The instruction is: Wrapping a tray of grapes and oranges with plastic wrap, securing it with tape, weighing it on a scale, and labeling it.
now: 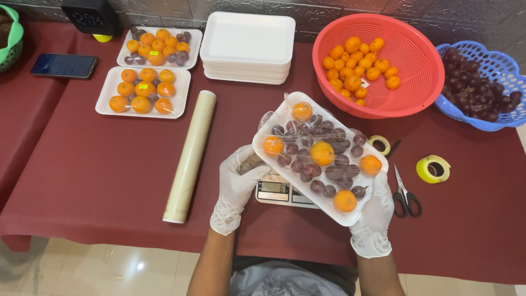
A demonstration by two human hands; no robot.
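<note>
With tray point(319, 159) between gloved fingers point(241, 170)

Scale point(285, 192) mostly hidden under wrapped fruit tray point(320, 156); its display too small to tell. Both hands' fingers concealed beneath tray. Green basket point(12, 38) cut by left edge; blue basket point(493, 123) by right.

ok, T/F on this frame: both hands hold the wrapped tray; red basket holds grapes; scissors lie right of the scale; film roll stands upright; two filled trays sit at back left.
1. Left hand and right hand both hold the wrapped tray: true.
2. Red basket holds grapes: false, it holds oranges; the grapes are in the blue basket.
3. Scissors lie right of the scale: true.
4. Film roll stands upright: false, it lies flat on the table.
5. Two filled trays sit at back left: true.
</note>
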